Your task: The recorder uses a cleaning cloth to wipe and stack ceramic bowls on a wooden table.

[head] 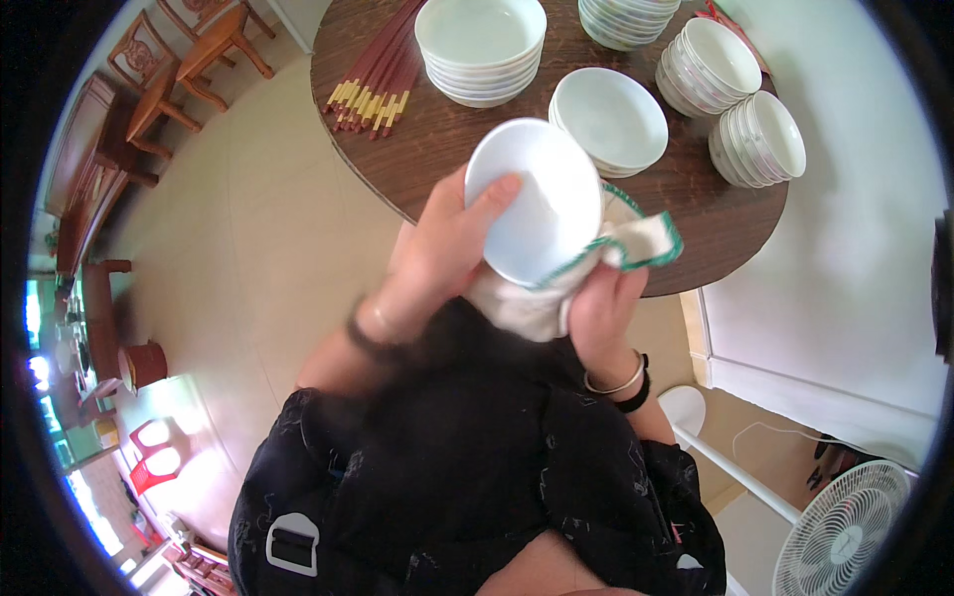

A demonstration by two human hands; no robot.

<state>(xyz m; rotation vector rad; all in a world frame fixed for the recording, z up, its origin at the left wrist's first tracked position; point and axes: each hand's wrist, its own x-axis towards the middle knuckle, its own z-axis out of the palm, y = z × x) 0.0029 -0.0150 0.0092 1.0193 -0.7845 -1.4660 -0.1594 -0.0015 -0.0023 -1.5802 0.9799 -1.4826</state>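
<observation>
My left hand grips a white bowl by its left side, the thumb inside and the fingers beneath. The bowl is tilted with its mouth towards me. My right hand holds a cream cloth with a green stitched edge against the bowl's lower right side. Part of the cloth hangs under the bowl, and some fingers of both hands are hidden. Just behind the held bowl, a short stack of white bowls stands on the round wooden table.
A taller bowl stack and a bundle of dark red chopsticks with yellow bands lie farther back. Nested small bowls lean at the right near the white wall. A white fan stands at lower right; wooden chairs at upper left.
</observation>
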